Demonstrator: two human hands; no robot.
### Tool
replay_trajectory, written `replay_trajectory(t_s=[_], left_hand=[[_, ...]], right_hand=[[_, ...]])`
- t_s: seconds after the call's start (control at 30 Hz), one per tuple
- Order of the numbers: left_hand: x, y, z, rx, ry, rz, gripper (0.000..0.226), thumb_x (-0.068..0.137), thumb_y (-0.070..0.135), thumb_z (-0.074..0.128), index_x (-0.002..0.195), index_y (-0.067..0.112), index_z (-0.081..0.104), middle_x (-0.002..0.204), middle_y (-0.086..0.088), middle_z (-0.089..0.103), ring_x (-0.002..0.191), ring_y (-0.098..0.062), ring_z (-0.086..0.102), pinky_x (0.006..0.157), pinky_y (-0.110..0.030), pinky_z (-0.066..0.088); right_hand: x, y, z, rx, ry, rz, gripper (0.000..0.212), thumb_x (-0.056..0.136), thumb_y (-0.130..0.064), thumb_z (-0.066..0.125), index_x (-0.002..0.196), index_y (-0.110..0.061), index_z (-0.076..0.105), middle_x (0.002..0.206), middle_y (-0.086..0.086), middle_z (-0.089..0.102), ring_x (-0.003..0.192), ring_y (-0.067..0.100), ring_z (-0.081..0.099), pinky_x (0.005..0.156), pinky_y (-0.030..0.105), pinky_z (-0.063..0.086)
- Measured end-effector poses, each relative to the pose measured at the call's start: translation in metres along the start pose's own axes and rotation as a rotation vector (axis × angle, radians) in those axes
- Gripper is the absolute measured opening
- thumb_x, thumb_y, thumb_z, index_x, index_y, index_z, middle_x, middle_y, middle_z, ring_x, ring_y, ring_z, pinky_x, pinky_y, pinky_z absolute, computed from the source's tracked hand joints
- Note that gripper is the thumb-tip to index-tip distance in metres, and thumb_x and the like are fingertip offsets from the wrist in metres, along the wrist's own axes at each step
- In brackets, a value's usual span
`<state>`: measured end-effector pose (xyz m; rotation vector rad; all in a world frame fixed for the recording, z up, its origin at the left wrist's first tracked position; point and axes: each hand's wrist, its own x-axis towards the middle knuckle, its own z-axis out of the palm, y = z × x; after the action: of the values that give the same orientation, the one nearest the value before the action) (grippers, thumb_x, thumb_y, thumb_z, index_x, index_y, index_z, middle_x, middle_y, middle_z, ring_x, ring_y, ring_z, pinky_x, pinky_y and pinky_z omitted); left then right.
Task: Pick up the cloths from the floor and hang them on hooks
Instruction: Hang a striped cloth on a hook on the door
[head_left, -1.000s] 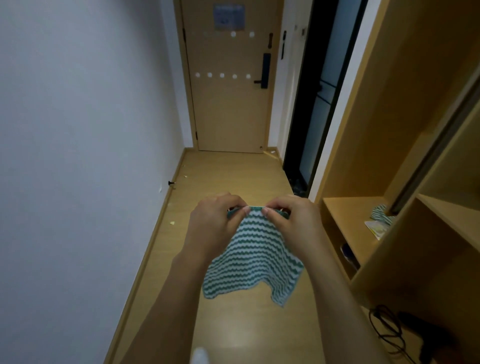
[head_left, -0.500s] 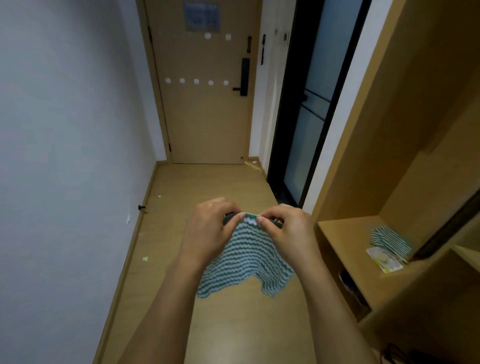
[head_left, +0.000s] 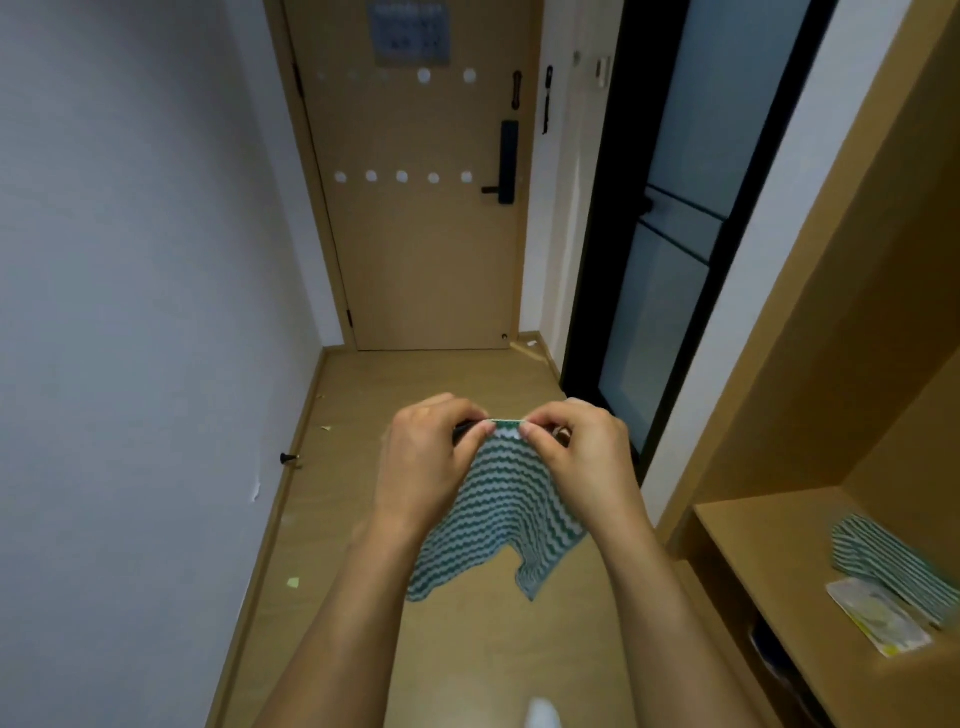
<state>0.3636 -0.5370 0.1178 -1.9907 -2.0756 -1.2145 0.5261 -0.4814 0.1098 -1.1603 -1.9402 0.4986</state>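
While your left hand (head_left: 426, 457) and right hand (head_left: 576, 457) each pinch the top edge of the green-and-white striped cloth (head_left: 498, 525), it hangs clear of the floor (head_left: 363, 519) at mid-hallway, so the pickup for this piece looks done and the carry is in hand. Next move, as judged: walk it to the row of white hooks (head_left: 402, 176) on the door (head_left: 426, 249) and loop the pinched edge over one. A second striped cloth (head_left: 893, 561) lies on the shelf (head_left: 769, 551) at right.

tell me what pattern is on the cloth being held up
Green and white wavy zigzag stripes on the cloth, shown best in the head view.
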Motion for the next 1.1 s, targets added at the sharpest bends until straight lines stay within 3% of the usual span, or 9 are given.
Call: replay_trajectory(t_s=[0.23,0.33,0.47,0.77,1.1], left_hand=[[0.109,-0.036,0.053,0.079,0.011,-0.042,0.012,0.091,0.033,0.063,0.088,0.025,0.071,0.085,0.012,0.067,0.080,-0.008,0.061,0.071,-0.037,0.051],[0.162,-0.046,0.074,0.090,0.032,-0.061,0.012,0.090,0.034,0.063,0.087,0.025,0.070,0.084,0.013,0.066,0.080,-0.007,0.061,0.071,-0.036,0.051],[0.218,-0.063,0.103,0.097,0.049,-0.099,0.012,0.089,0.036,0.064,0.087,0.027,0.071,0.084,0.014,0.066,0.080,-0.006,0.061,0.069,-0.035,0.052],[0.323,-0.114,0.161,0.057,0.058,-0.112,0.010,0.089,0.036,0.064,0.087,0.029,0.071,0.082,0.017,0.065,0.078,-0.001,0.059,0.068,-0.033,0.052],[0.480,-0.208,0.216,-0.046,0.005,-0.051,0.010,0.090,0.034,0.064,0.086,0.028,0.071,0.082,0.016,0.065,0.079,-0.004,0.060,0.070,-0.035,0.051]], right_hand=[[0.123,0.049,0.029,0.059,-0.080,-0.069,0.006,0.083,-0.024,0.071,0.079,-0.026,0.074,0.076,-0.012,0.065,0.073,0.001,0.059,0.068,0.021,0.046],[0.178,0.070,0.035,0.081,-0.112,-0.072,0.006,0.083,-0.024,0.071,0.080,-0.028,0.075,0.076,-0.013,0.064,0.074,-0.001,0.059,0.068,0.017,0.047],[0.245,0.096,0.047,0.089,-0.113,-0.076,0.006,0.083,-0.021,0.072,0.080,-0.025,0.075,0.078,-0.012,0.066,0.075,-0.001,0.059,0.068,0.010,0.042],[0.359,0.142,0.092,0.119,-0.122,-0.038,0.008,0.085,-0.018,0.069,0.082,-0.021,0.075,0.080,-0.010,0.068,0.077,0.001,0.060,0.072,0.017,0.046],[0.508,0.182,0.163,0.000,-0.075,0.000,0.006,0.085,-0.022,0.070,0.082,-0.023,0.075,0.081,-0.011,0.068,0.077,0.001,0.059,0.069,0.013,0.041]])
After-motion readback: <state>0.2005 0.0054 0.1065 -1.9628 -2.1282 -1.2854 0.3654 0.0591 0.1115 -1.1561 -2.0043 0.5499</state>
